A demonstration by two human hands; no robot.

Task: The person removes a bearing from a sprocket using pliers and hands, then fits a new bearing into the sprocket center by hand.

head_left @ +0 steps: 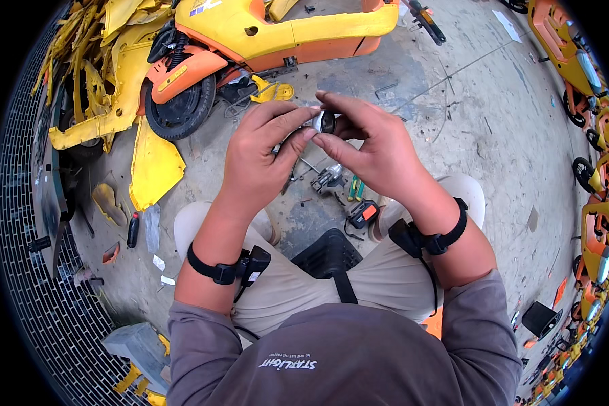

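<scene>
small part: a round silver-and-black piece (pixel 327 122), just above the middle of the frame, between the two hands;
left hand: thumb and forefinger of the left hand (pixel 258 140) pinch the piece's silver side;
right hand: thumb and bent fingers of the right hand (pixel 375 139) hold its dark side;
floor below the hands: a metal assembly (pixel 327 178), green-handled pliers (pixel 356 188) and a black-and-red battery-like block (pixel 364 214), near one another;
upper left to top centre: a yellow-and-orange scooter body (pixel 298 40) with a black wheel (pixel 181 108); a loose yellow panel (pixel 154 166) lies below
</scene>
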